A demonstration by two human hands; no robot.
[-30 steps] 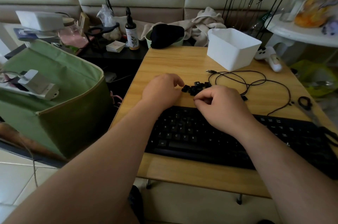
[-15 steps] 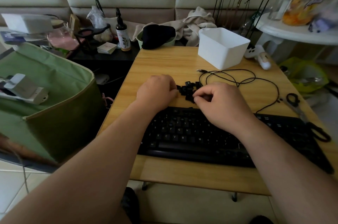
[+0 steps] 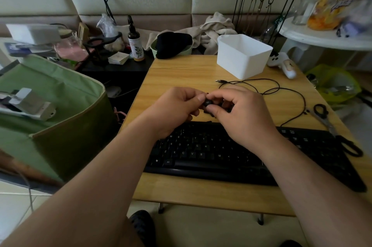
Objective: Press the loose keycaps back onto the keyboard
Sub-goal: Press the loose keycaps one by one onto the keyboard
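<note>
We pinch one keycap between both hands' grips (left hand, right hand) above the keyboard; seated crooked, its stem could jam.

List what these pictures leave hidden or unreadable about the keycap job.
- Keycap, head view: its legend is too small to read.
- Loose keycaps: count hidden behind the right hand.
- Keyboard: upper rows and any empty sockets covered by both hands; the left hand hides its top-left part.
</note>
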